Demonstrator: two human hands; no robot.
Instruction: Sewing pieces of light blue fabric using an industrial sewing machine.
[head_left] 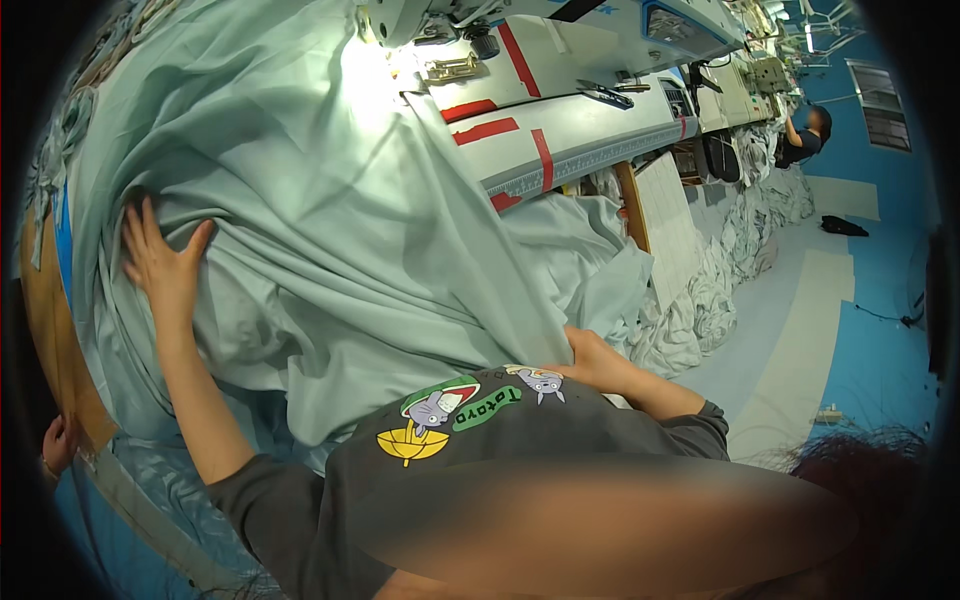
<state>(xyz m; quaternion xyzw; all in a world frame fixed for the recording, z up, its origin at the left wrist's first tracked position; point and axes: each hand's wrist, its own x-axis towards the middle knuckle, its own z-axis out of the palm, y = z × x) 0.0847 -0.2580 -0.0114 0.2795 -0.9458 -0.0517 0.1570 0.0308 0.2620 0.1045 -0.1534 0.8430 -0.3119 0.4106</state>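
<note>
A large pale green cloth (330, 230) lies in loose folds over the table and hangs toward my body. My left hand (165, 262) rests on its left part with the fingers spread, pressing among the folds. At the right, close to my shirt, my right hand (597, 362) is closed on the edge of the cloth; its fingertips are partly hidden. The cloth's far end runs up to the lit needle area of a sewing machine (690, 25). Neither hand is near the needle.
Red tape strips and a ruler edge (590, 155) mark the machine bed, where thread snips (607, 95) lie. More cloth is heaped on the right (690, 325). Another person's hand (60, 445) shows at the lower left, and a person (805, 135) sits far right.
</note>
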